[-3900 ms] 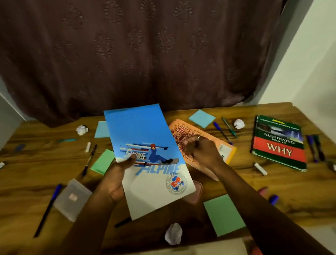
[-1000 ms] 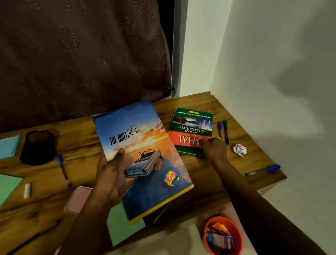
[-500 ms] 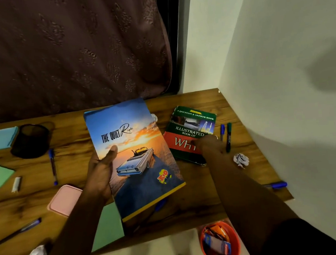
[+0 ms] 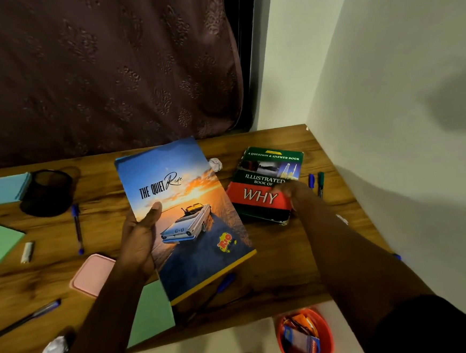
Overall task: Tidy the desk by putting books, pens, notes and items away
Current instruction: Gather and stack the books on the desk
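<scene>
My left hand (image 4: 140,239) clasps the blue sunset-cover notebook (image 4: 190,221), thumb atop; right hand (image 4: 290,191) — arm extended — lies on the green-and-red hardback book (image 4: 258,193); I can't tell its grip.

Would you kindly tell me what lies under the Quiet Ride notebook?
A blue pen and a green paper sheet stick out beneath the notebook, which the left hand grips. Anything else below is covered.

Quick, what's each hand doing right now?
Left hand: holding The Quiet Ride notebook.
Right hand: on the WHY book; grip cannot be told.
</scene>
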